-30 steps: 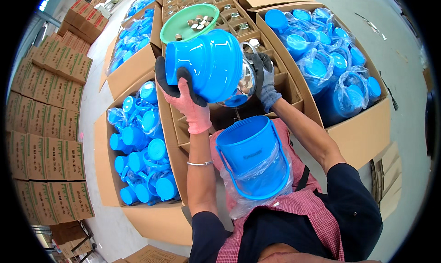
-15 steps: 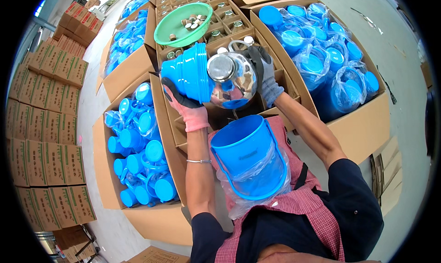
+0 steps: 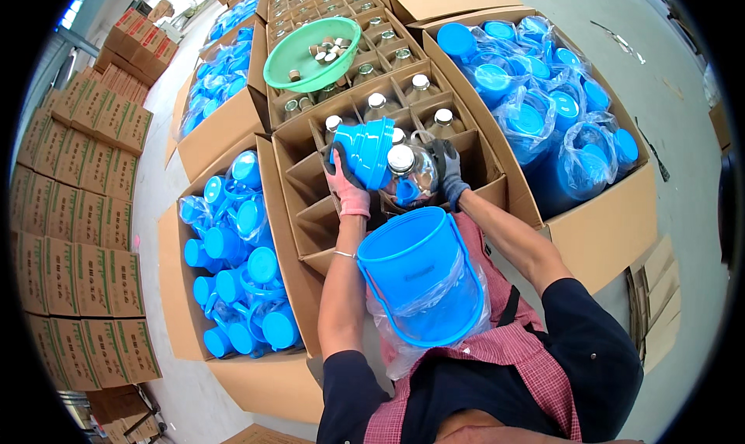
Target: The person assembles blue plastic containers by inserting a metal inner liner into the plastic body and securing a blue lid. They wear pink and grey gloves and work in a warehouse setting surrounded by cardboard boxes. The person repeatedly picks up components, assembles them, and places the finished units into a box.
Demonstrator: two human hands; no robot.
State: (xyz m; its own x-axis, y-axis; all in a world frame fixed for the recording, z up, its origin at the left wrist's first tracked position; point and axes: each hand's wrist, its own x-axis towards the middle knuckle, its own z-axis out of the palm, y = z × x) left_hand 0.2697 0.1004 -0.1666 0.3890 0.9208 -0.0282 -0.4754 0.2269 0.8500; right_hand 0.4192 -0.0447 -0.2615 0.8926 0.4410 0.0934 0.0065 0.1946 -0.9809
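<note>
My left hand (image 3: 348, 186), in a pink glove with dark palm, is closed around a ribbed blue plastic collar (image 3: 365, 151), tilted beside a shiny silvered bottle (image 3: 417, 174). My right hand (image 3: 451, 169), in a grey glove, grips the bottle's right side; some of its fingers are hidden behind it. A pale cap (image 3: 400, 158) tops the bottle, which is over the near part of a divided carton (image 3: 310, 238). A pale ring shows by my right fingertips. Below my hands, a blue pail (image 3: 411, 250) with a handle leans in my lap, partly wrapped in clear plastic.
More capped bottles (image 3: 444, 120) stand in the carton's compartments. A green basin (image 3: 304, 72) with small pale stoppers rests on cartons of bottles beyond. Cartons of blue plastic parts (image 3: 244, 326) and bagged blue pails (image 3: 529, 120) flank me. Stacked brown boxes (image 3: 81, 277) line the left.
Both hands have moved away from me and lower, taking the blue collar and silvered bottle along. The carton's compartments and capped bottles show more plainly. The pail stays in my lap.
</note>
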